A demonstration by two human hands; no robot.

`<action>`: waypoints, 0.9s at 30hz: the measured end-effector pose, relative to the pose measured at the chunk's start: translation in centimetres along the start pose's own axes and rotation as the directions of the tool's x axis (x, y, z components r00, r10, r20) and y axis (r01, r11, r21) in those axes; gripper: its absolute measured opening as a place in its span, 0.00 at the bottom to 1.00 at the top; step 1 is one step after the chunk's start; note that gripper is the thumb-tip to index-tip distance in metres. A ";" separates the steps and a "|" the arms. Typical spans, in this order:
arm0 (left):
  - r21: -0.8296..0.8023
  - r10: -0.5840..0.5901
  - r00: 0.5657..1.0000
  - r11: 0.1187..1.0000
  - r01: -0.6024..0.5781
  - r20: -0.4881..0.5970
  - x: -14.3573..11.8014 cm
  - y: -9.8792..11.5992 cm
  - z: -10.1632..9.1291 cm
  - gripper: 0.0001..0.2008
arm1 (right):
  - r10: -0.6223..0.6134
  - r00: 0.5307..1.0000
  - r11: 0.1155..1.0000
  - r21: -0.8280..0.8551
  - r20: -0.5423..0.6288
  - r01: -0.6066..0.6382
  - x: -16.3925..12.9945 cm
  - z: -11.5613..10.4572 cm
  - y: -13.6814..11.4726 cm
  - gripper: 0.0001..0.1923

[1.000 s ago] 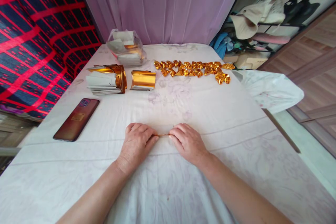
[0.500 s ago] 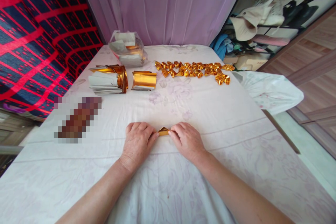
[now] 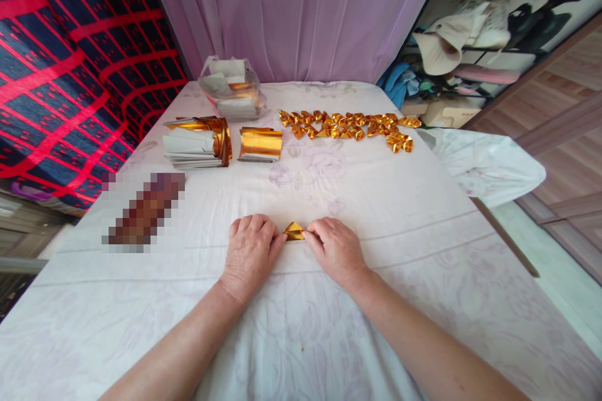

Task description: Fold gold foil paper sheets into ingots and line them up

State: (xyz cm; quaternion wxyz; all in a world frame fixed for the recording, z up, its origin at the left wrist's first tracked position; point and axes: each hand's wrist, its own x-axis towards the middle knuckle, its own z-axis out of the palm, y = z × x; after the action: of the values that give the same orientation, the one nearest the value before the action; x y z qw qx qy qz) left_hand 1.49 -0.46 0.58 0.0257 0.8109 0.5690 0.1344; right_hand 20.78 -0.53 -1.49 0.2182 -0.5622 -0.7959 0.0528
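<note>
A small piece of folded gold foil paper lies on the cloth-covered surface between my hands, its top edge rising to a point. My left hand pinches its left end between thumb and fingers. At the opposite end, my right hand is closed on the paper in the same way. Both hands rest palm down, and the fingertips under them are partly hidden. Beyond them lies a short stack of gold foil sheets, with a larger white-backed stack to its left.
Several folded gold pieces sit in rows at the far right. A clear plastic bag of more paper stands at the back left. A pixelated patch covers something on the left. Shelves hold a cap and other items.
The foil paper between my hands now shows a fuller gold triangle, where a flat strip with a dark opening showed before. Both hands keep nearly the same place.
</note>
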 end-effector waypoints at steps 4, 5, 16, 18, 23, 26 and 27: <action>0.006 -0.003 1.000 1.000 0.003 0.004 0.0 0.0 0.0 0.12 | 0.000 1.000 1.000 -0.013 0.005 0.000 0.0 0.0 -0.1 0.10; 0.013 -0.001 1.000 1.000 0.001 0.006 0.1 0.0 0.0 0.12 | 0.001 1.000 1.000 -0.016 0.007 -0.001 0.0 0.0 -0.2 0.10; 0.025 -0.010 1.000 1.000 0.010 0.012 0.1 0.2 -0.1 0.11 | 0.020 1.000 1.000 -0.021 0.004 -0.020 0.1 0.0 -0.2 0.08; 0.022 -0.013 1.000 1.000 0.012 0.019 0.1 0.2 0.0 0.10 | 0.024 1.000 1.000 -0.017 0.005 -0.024 0.1 0.1 -0.2 0.07; 0.004 -0.020 1.000 1.000 0.020 0.024 0.0 0.1 0.0 0.09 | 0.034 0.999 0.999 0.016 0.014 -0.034 0.2 0.0 -0.2 0.06; -0.057 -0.037 0.999 0.998 0.038 0.019 0.0 0.0 0.0 0.07 | 0.043 0.999 0.996 0.071 0.025 -0.044 0.3 -0.1 -0.1 0.05; -0.090 -0.036 0.999 0.995 0.038 0.017 0.0 -0.1 0.0 0.06 | 0.044 0.999 0.995 0.088 0.032 -0.046 0.4 -0.1 -0.1 0.05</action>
State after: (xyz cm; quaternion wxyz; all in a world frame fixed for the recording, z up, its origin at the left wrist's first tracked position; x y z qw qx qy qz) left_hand 1.44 -0.42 0.53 0.0691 0.7993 0.5770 0.1534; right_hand 20.67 -0.24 -1.28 0.2296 -0.5689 -0.7831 0.1016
